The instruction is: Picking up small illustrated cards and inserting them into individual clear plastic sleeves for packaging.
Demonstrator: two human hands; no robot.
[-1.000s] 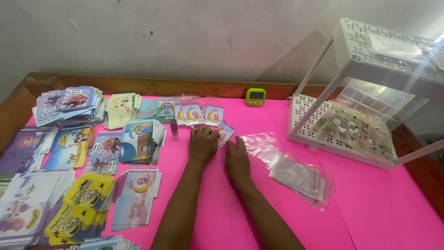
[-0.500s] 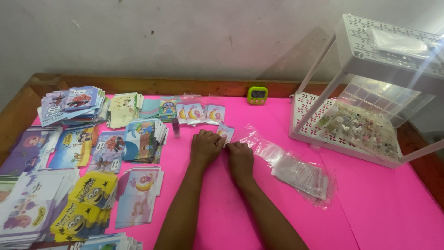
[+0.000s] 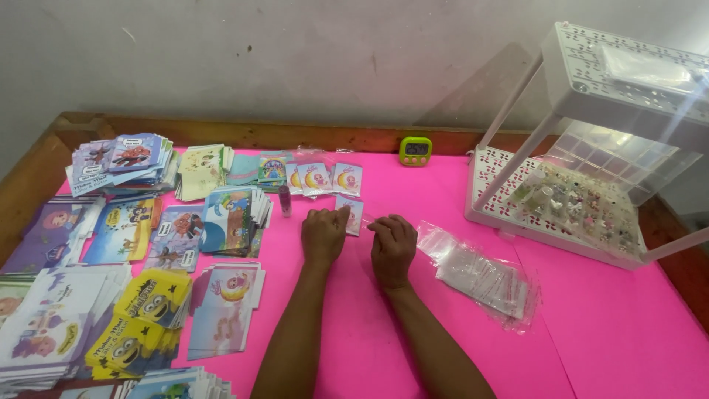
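Left hand: the left hand (image 3: 323,235) rests knuckles-up on the pink bench (image 3: 605,325), its fingers curled and pinching the near left edge of a small packaged card (image 3: 352,213).
Right hand: the right hand (image 3: 393,247) lies just right of the left, fingers curled together in a loose fist; whether they pinch the clear edge of the packet I cannot tell.
Card: the small packaged card lies flat, just far of both hands and between them, its long axis running near to far; it touches the left hand's fingertips.
Nearer hand: the left hand is on the card; the right is just beside it, slightly nearer to the viewer.
Row beyond: three more small cards (image 3: 316,178) in clear sleeves lie side by side further off, apart from the held card.
Sleeves: a heap of empty clear sleeves (image 3: 484,277) lies to the right of the right hand, near it but not touching.
Left side: stacks of coloured picture cards (image 3: 155,303) cover the left part of the bench; a small purple tube (image 3: 284,199) stands left of the held card.
Far edge: a green timer (image 3: 415,151) sits by the wooden rim.
Right side: a white rack (image 3: 509,188) holds a clear compartment box of small trinkets (image 3: 583,207), well apart from the hands.
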